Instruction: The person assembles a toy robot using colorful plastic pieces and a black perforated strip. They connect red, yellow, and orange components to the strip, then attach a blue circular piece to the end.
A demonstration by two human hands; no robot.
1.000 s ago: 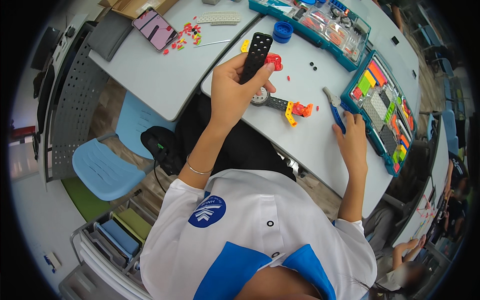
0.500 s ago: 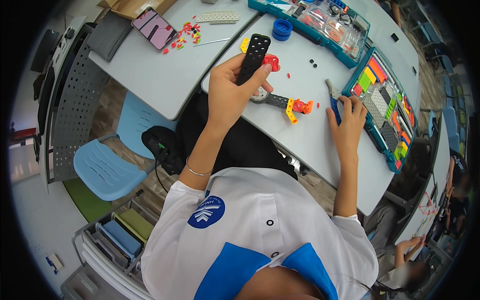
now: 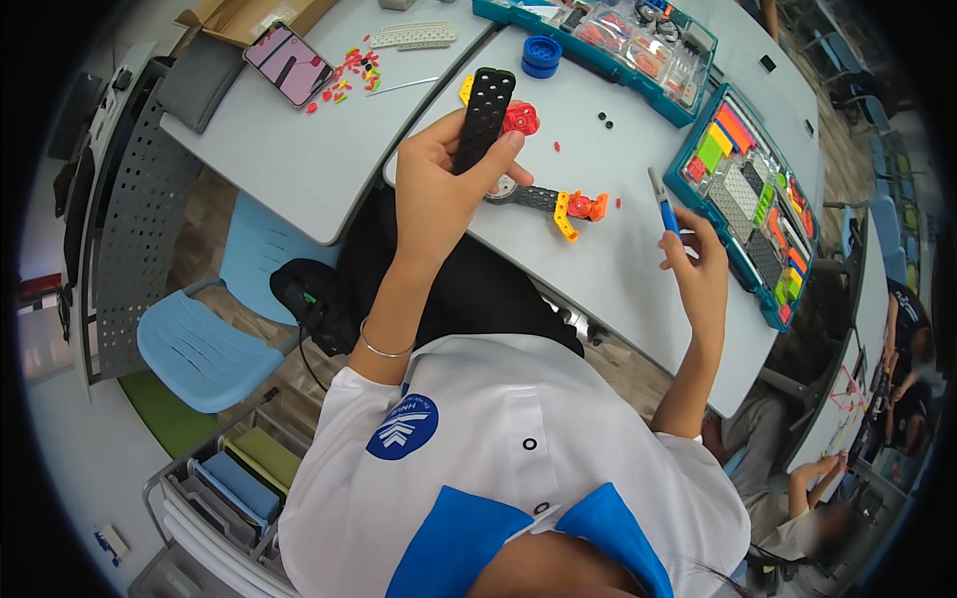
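My left hand (image 3: 431, 199) is closed round a black perforated plate (image 3: 486, 112), held upright above the white table. A red connector piece (image 3: 520, 119) shows just right of the plate, and a yellow piece (image 3: 466, 91) peeks out behind it. Below the fingers lies a black perforated beam (image 3: 538, 197) with a yellow angled piece (image 3: 565, 217) and a red-orange part (image 3: 588, 206) at its end; whether it joins the held plate is hidden. My right hand (image 3: 701, 274) grips a blue-handled tool with a slim grey head, resembling pliers (image 3: 667, 212), raised near the table's right side.
Two teal cases of building parts stand at the back (image 3: 638, 85) and right (image 3: 688, 169). Blue wheels (image 3: 540, 57) and small black pieces (image 3: 605, 121) lie on the table. On the left table are a phone (image 3: 288, 64), scattered small pegs (image 3: 351, 72) and a thin rod (image 3: 402, 86).
My right hand has lifted the pliers-like tool off the tabletop and turned it edge-on. My left hand keeps its hold on the black plate. The whole view has shifted slightly.
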